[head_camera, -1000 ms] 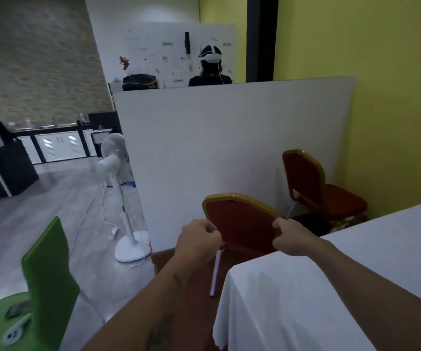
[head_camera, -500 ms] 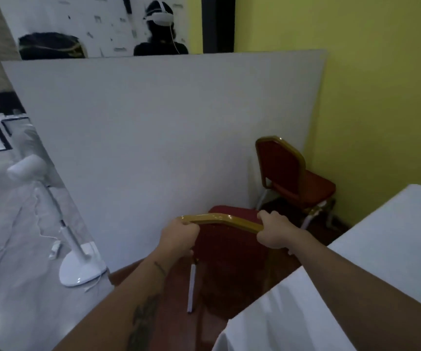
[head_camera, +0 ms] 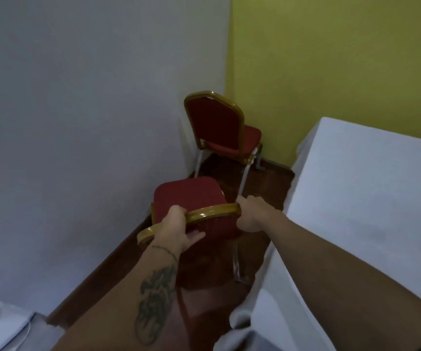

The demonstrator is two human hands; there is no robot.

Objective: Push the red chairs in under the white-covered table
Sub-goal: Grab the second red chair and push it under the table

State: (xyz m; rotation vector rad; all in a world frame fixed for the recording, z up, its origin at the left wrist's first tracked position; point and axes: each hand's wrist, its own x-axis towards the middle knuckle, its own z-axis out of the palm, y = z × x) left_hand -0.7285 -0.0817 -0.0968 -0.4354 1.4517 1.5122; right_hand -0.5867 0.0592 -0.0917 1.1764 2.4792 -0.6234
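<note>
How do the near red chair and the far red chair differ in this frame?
The near chair is held: the left hand and right hand each have a grip on its gold back rail. The far chair stands untouched.
The near chair sits between the white panel and the white-covered table; the far chair stands in the corner by the yellow wall.
Both have red padding and gold-trimmed backs, and neither is under the table.
</note>
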